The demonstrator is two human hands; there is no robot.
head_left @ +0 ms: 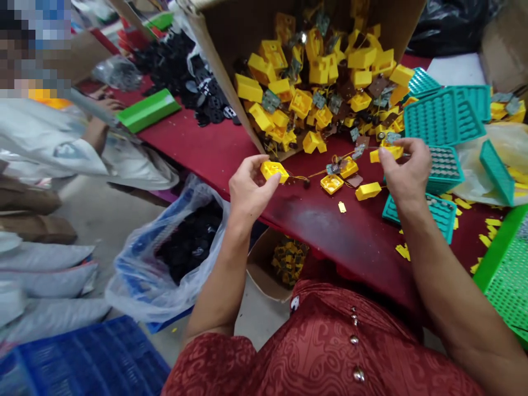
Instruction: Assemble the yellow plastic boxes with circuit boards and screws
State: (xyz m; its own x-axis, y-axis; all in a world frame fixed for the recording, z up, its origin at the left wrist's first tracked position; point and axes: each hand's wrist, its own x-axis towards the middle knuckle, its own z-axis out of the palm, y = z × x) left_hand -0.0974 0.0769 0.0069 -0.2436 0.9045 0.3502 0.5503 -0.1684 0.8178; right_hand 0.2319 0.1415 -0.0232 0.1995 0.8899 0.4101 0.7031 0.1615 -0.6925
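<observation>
At the near edge of the red table (305,212), left hand (249,190) has a yellow casing (273,171) pinched between thumb and fingers, open side up. Thin wires (296,177) run from its right side toward a small dark part. Right hand (408,168), farther right, grips a second yellow piece (386,154) with thumb and fingers; its far side sits close to some circuit boards, can't tell if they're attached. Hands well apart. Between them on the table: an open casing (332,185), hollow up, with boards and wires just behind it; a yellow block (368,191) to its right; a small yellow tab (342,207) nearer. Far side: big cardboard box (218,71), open toward the person, heaped with yellow casings, boards and wires, some spilling out at its mouth. Right: teal trays (445,115) piled past the right hand, another teal tray (443,214) partly behind the right forearm, yellow scraps around it, then a green perforated tray (501,275) at the near right. Left of the box: loose black parts (208,96) and a green trough (148,110). Co-worker's white garment (45,137) shows at far left.
</observation>
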